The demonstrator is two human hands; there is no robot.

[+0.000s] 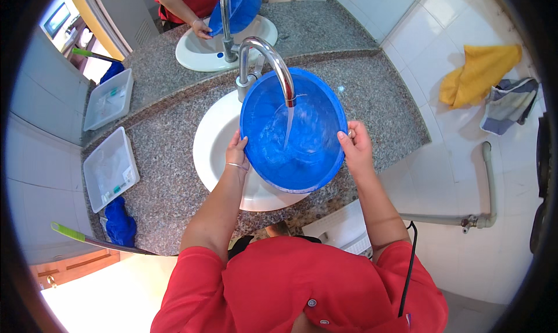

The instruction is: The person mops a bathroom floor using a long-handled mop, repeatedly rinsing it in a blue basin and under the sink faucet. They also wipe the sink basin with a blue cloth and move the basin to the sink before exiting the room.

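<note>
A round blue plastic basin (pixel 264 158) is held over the white sink (pixel 216 141), covering its right part. Water runs from the curved chrome faucet (pixel 272 49) into the basin, and shallow rippling water lies at its bottom. My left hand (pixel 236 151) grips the basin's left side, thumb at the rim and the other fingers partly hidden beneath. On the opposite side, my right hand (pixel 357 144) is closed on the rim, with the thumb on top. The basin's underside is out of sight.
A speckled grey stone counter (pixel 168 152) surrounds the sink, with a mirror behind it. At left are a white plastic tray (pixel 110 169), a crumpled blue bag (pixel 120 223) and a green-ended handle (pixel 68 232). Yellow (pixel 479 76) and grey checked (pixel 507 107) cloths hang on the right wall above a pipe (pixel 489 184).
</note>
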